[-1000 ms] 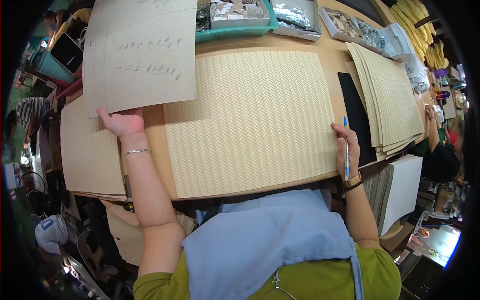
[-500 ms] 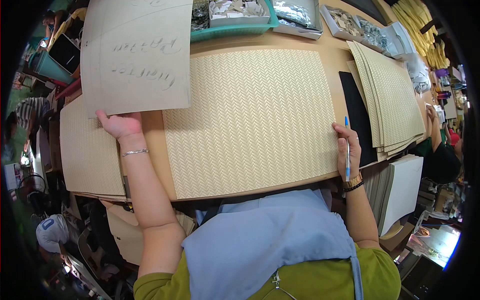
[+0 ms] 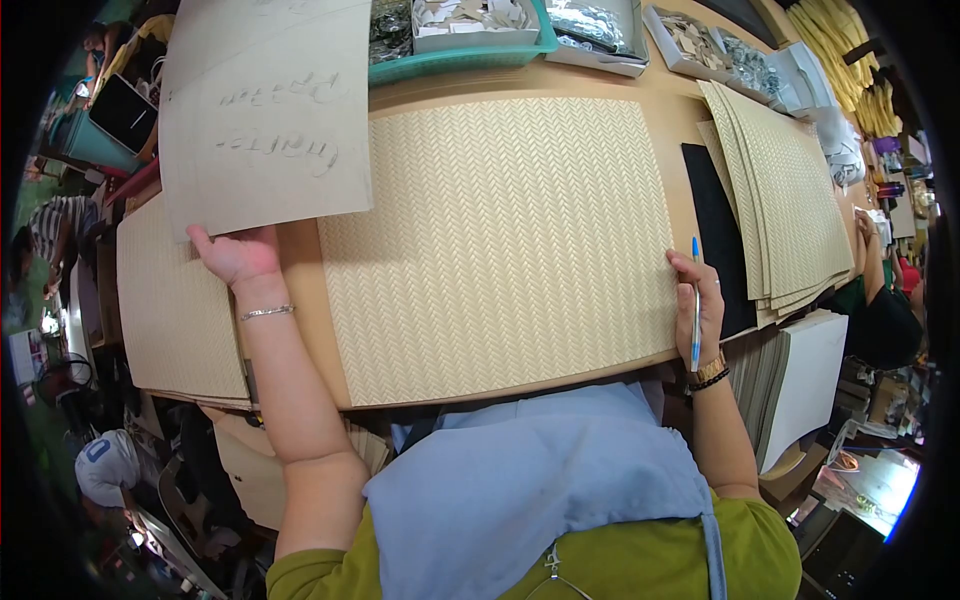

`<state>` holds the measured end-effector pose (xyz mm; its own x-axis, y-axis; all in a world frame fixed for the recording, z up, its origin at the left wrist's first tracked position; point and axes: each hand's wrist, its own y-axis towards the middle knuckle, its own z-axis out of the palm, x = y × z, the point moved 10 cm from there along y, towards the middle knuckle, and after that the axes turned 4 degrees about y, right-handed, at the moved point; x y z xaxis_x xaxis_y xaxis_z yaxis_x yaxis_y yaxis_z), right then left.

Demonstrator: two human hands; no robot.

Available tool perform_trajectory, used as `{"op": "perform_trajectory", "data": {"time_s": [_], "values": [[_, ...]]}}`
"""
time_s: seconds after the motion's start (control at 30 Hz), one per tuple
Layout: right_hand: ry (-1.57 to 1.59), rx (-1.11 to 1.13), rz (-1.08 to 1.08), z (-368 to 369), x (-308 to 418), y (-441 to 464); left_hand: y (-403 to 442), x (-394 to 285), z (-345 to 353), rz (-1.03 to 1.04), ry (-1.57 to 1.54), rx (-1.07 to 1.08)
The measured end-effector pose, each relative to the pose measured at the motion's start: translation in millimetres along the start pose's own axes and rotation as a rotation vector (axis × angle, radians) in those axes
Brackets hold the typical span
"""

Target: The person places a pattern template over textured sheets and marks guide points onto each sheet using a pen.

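Observation:
A large cream sheet with a woven herringbone texture lies flat before me. My left hand grips the lower edge of a grey-white pattern board, its fingers hidden underneath and thumb at the near left corner. Pencilled writing on the board appears upside down. The board is raised over the woven sheet's far left corner. At the woven sheet's right edge, my right hand is closed around a ballpoint pen with a blue cap end, the thumb and a fingertip touching the edge.
Stacks of woven sheets lie to the left and right. A black sheet sits partly under the right stack. Along the back stand a teal basket and small-parts boxes. White boards stand lower right. Other people are at both sides.
My left hand and the pattern board have shifted slightly left and nearer to me. More of the woven sheet shows beside the board. My right hand stays at the sheet's edge with the pen.

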<state>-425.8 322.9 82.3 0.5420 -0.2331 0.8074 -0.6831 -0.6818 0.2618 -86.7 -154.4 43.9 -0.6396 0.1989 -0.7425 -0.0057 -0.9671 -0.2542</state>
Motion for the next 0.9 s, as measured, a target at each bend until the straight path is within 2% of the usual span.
{"op": "perform_trajectory", "data": {"time_s": [0.13,0.43,0.9], "values": [[0.014,0.001,0.013,0,3,1,-3,-2,-5,0.014,0.095,-0.099],[0.006,0.026,0.015,1,1,1,21,-1,-12,0.02,0.08,0.074],[0.061,0.02,0.036,2,-3,1,5,-2,2,0.024,0.151,0.028]]}}
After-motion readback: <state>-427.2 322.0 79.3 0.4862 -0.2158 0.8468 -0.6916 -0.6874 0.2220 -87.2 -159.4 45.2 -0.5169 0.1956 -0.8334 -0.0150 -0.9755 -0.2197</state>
